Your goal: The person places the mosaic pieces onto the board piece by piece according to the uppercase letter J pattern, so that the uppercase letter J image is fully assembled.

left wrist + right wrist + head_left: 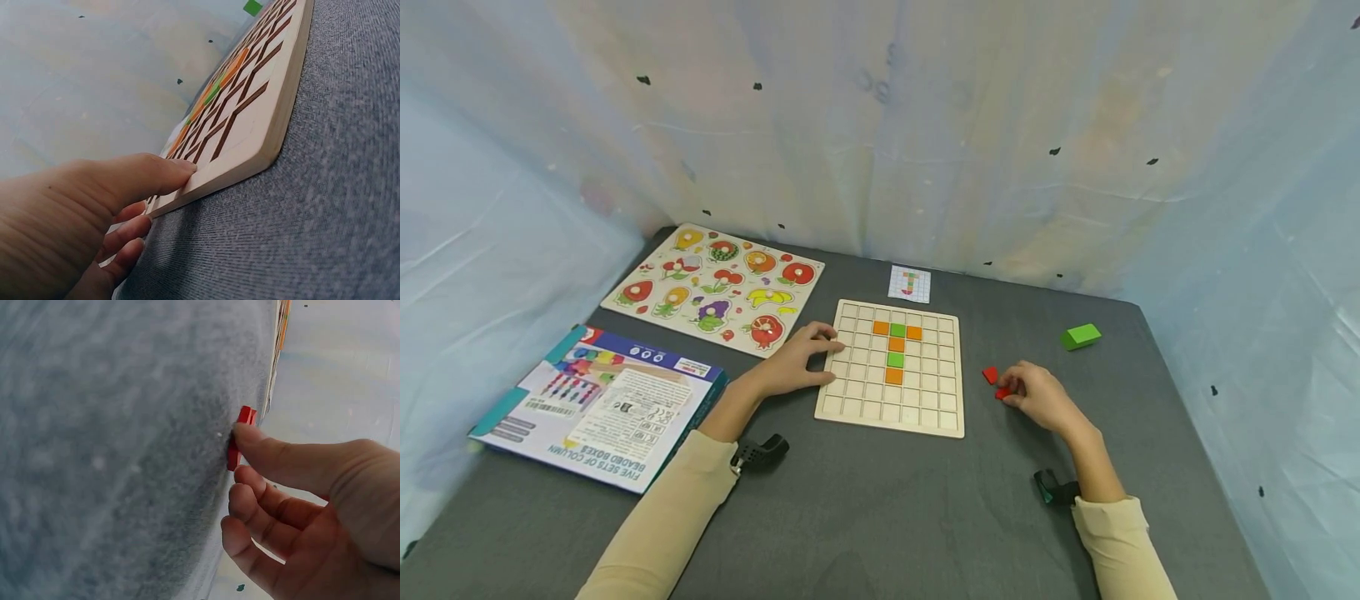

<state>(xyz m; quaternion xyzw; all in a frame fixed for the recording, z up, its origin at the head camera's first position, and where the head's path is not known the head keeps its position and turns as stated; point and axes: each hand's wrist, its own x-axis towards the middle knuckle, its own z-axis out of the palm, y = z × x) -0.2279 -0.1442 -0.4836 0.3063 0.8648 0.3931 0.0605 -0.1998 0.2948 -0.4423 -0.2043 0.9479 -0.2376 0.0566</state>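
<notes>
A square wooden grid board (868,410) lies on the table, with several orange and green square tiles (896,360) set in a T-like shape. My left hand (797,360) rests at its left edge. In the left wrist view the thumb (169,172) touches the board's rim, and the other fingers lie against its side. Right of the board, my right hand (1037,396) pinches a small red piece (1002,393) low over the table. Close beside it lies another red piece (990,375). In the right wrist view, the thumb (262,440) partly covers the red.
A small pattern card (909,284) lies behind the board. A fruit puzzle board (700,287) and a boxed bead set (602,408) are at the left. A green block (1081,337) sits at the far right. A plastic sheet (880,125) hangs around the table.
</notes>
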